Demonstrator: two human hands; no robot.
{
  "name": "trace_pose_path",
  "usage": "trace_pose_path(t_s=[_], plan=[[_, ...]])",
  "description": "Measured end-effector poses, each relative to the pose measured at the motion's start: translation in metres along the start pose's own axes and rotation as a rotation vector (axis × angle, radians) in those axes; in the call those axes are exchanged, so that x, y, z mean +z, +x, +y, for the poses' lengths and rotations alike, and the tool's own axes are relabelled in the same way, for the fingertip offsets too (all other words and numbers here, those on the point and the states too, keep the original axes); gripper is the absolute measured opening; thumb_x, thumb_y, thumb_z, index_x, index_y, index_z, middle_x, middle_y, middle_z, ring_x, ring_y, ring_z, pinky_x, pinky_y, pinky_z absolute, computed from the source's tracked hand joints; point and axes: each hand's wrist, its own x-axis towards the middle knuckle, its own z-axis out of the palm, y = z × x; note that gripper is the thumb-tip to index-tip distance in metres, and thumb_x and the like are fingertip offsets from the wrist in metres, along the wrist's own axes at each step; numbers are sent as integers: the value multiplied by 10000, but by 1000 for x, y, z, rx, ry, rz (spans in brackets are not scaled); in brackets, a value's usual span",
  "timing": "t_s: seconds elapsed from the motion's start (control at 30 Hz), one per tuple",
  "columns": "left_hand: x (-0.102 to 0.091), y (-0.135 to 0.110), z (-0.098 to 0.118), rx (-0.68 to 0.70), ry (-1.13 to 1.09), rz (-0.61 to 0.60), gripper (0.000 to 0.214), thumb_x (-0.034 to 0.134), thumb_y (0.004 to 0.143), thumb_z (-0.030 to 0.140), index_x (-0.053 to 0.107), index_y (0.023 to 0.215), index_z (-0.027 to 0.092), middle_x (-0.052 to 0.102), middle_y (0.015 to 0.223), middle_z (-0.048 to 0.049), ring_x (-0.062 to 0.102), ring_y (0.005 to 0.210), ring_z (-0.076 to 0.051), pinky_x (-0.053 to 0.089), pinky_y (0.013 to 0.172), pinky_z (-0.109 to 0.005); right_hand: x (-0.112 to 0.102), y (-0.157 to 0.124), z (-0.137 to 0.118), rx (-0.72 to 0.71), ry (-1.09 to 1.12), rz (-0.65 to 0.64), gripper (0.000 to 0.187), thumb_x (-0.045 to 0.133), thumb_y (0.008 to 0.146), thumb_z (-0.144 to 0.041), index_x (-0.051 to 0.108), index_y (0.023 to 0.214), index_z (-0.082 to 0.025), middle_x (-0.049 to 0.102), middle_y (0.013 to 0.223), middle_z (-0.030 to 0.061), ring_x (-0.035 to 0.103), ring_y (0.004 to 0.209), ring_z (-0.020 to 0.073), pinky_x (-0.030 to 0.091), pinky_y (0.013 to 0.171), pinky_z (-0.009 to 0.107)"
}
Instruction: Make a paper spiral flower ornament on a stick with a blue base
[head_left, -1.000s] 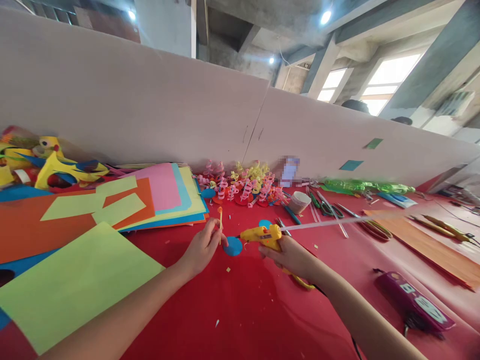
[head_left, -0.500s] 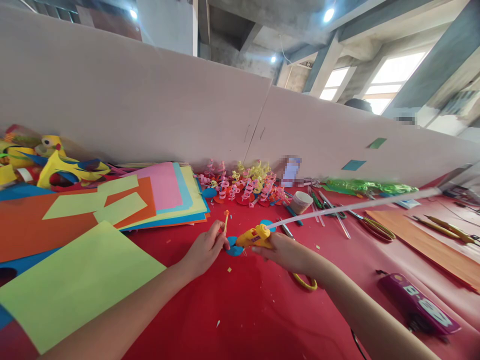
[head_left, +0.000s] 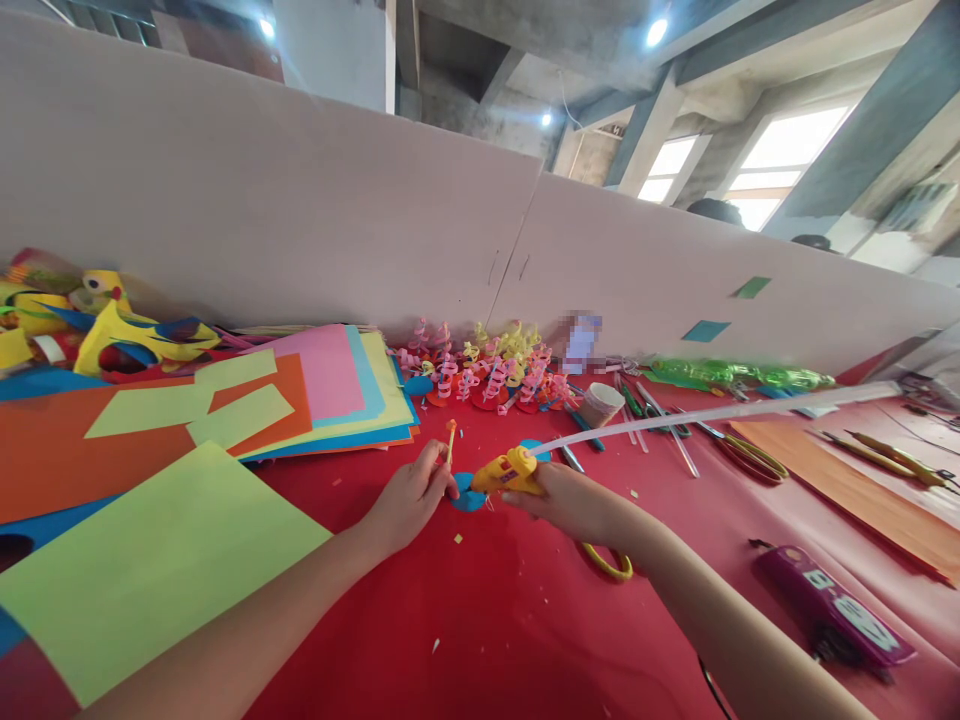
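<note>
Since a second ago the glue gun (head_left: 508, 473) has swung in, its nozzle now down at the blue paper disc (head_left: 466, 495) on the red table (head_left: 525, 620); gluing looks under way. The left hand (head_left: 409, 497) pinches a thin stick (head_left: 450, 440) upright beside the small round disc. The right hand (head_left: 574, 503) is clenched round the gun.

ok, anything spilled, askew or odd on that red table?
Nothing damaged. Small paper scraps are scattered over the red tablecloth. The long white glue stick juts far out behind the yellow glue gun in the right hand.
</note>
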Motion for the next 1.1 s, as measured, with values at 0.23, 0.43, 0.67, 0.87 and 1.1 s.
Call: trace_pose_path(t_s=[0.23,0.43,0.67,0.87,1.1], plan=[[0,0,-1,-12,-12,-1,130,284,896,347,350,855,243,665,700,0,625,700,-203,436,697,-325,-2,1,-3,75,-19,-59,293,512,837,-397,438,658,-178,497,606,2,465,554,127,332,517,259],[1,0,-3,-19,-27,-6,125,281,898,348,342,867,244,658,703,-4,618,702,-207,434,706,-343,-1,3,-1,40,3,-51,285,512,834,-382,450,647,-176,489,599,-2,451,550,120,318,497,245],[0,0,-3,16,-23,3,130,273,906,347,345,880,242,654,700,2,610,688,-189,441,707,-345,-10,-6,4,216,325,-49,337,527,808,-443,556,617,-166,450,463,-36,396,413,80,310,395,204],[0,-1,-1,28,-51,0,132,283,905,346,355,888,237,658,686,2,615,658,-178,463,678,-323,-41,-32,56,430,884,241,226,581,794,-397,576,820,-173,675,732,58,565,536,109,515,552,242],[1,1,-6,58,-33,18,133,285,902,345,354,898,232,663,679,-8,624,666,-180,474,693,-325,-48,-56,130,572,707,485,260,743,606,-338,598,765,-193,646,767,51,612,643,144,526,559,236]])
